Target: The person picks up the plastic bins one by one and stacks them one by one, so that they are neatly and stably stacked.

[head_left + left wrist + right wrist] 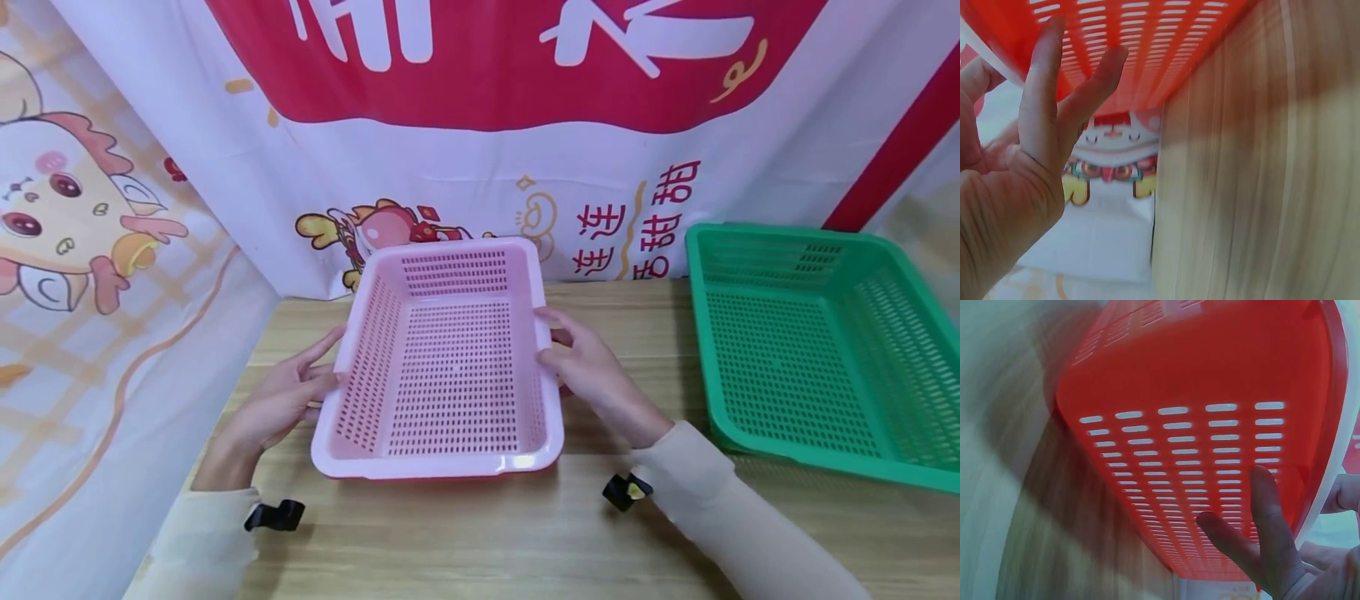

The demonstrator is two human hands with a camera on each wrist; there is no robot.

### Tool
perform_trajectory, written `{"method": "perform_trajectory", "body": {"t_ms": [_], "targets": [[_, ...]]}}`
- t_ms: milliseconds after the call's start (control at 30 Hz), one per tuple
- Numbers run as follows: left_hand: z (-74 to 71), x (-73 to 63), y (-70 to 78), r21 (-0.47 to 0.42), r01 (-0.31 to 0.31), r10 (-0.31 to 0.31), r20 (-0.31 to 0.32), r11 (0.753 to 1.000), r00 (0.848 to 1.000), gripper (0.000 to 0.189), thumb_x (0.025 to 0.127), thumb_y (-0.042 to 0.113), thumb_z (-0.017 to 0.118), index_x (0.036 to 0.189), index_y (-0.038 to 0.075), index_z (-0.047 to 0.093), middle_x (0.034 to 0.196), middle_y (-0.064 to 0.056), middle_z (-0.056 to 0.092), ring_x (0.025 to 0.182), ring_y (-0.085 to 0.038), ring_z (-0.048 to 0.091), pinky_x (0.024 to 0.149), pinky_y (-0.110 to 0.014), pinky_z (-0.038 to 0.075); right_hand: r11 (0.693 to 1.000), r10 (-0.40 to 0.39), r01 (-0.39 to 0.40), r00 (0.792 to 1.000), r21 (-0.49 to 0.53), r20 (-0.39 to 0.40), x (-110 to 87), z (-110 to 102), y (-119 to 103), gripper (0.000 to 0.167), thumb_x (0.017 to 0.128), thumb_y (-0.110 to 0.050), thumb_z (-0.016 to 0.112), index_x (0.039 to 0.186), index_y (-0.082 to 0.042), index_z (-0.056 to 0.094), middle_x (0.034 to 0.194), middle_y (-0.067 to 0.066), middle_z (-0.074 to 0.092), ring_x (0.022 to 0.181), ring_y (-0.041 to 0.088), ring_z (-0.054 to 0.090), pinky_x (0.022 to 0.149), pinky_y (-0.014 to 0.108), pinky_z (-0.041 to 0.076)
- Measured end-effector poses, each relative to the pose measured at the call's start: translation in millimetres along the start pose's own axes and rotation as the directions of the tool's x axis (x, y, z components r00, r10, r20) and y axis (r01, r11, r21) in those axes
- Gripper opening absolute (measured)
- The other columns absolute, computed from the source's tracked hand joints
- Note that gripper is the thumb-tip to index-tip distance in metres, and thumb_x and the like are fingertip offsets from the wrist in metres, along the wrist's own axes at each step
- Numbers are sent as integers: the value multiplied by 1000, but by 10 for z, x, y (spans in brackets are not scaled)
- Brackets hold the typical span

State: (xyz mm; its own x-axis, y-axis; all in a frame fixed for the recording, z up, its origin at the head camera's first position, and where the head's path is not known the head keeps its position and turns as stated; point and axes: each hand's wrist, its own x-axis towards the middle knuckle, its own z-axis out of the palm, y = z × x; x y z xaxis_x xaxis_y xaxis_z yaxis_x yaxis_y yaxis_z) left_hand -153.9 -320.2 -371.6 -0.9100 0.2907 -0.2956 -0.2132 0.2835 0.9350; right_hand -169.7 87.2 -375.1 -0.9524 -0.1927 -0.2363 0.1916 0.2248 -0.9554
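A plastic basket (459, 358), pink inside with a pale pink rim and red on its slotted outer walls, is between my two hands over the wooden table. My left hand (281, 400) grips its left side; in the left wrist view, two fingers (1041, 81) spread against the red wall (1141, 44). The right hand (592, 367) holds the opposite side, thumb at the rim. Below that rim, in the right wrist view, fingers (1269, 509) lie on the slotted red wall (1172, 369). Nothing lies inside the basket.
To the right, a larger green basket (787, 367) stands on the wooden table (465, 533). A printed white and red cloth (480, 167) hangs behind the table, and another patterned cloth (112, 350) hangs along the left side.
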Motion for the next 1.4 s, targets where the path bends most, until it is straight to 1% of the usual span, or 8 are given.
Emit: {"method": "perform_trajectory", "body": {"t_ms": [67,267,533,667,900,1067,1200,1400], "targets": [[70,42,13,-2,-7,7,2,1000,1000,82,108,22,61,171,33,10,155,-33,49,109,-17,77,88,-45,65,1000,12,-12,1000,-19,-3,-21,-78,5,65,103,-11,54,164,-28,37,157,16,51,125,39,65,83,47,66],[224,158,50,-11,-22,22,16,1000,1000,80,108,18,62,171,34,15,154,-31,52,109,-20,77,88,-46,65,999,20,-20,1000,-46,-7,-88,-251,33,65,105,-13,52,166,-28,34,161,15,46,131,39,61,91,48,65],[329,267,101,8,-18,18,19,1000,1000,79,107,19,63,170,37,19,152,-27,57,108,-23,78,86,-48,65,996,48,-51,998,-67,-41,-159,-361,35,67,105,-13,51,167,-29,31,163,17,43,132,41,60,88,46,65],[373,295,116,-14,-19,19,23,1000,1000,79,107,16,62,170,36,18,152,-29,55,106,-23,78,84,-50,65,996,52,-55,998,-64,-40,-166,-396,47,67,105,-13,51,167,-30,29,164,18,41,133,42,60,87,48,66],[416,299,128,-21,-18,19,26,1000,999,80,107,15,61,170,36,16,152,-32,54,104,-21,78,84,-49,65,995,41,-44,999,-95,-35,-182,-448,58,68,106,-14,51,168,-29,29,164,17,41,130,42,61,85,43,65],[407,273,145,-1,-10,10,38,1000,999,80,108,19,61,170,39,15,152,-31,55,104,-22,78,84,-48,66,994,38,-40,999,-98,-28,-176,-457,61,69,105,-13,52,168,-28,29,165,18,41,131,43,60,86,45,65],[405,253,160,33,-1,-1,35,999,999,79,108,21,60,170,39,15,153,-28,55,106,-25,78,82,-48,66,992,37,-40,999,-117,-31,-174,-451,52,68,105,-14,52,168,-28,29,168,17,38,133,43,60,89,46,65],[450,207,217,123,10,-9,-6,992,1000,75,108,28,61,170,37,19,158,-23,52,115,-29,75,85,-48,66,986,33,-38,999,-161,-31,-214,-474,28,66,107,-17,52,168,-26,29,171,14,34,133,40,62,97,49,63]]}}
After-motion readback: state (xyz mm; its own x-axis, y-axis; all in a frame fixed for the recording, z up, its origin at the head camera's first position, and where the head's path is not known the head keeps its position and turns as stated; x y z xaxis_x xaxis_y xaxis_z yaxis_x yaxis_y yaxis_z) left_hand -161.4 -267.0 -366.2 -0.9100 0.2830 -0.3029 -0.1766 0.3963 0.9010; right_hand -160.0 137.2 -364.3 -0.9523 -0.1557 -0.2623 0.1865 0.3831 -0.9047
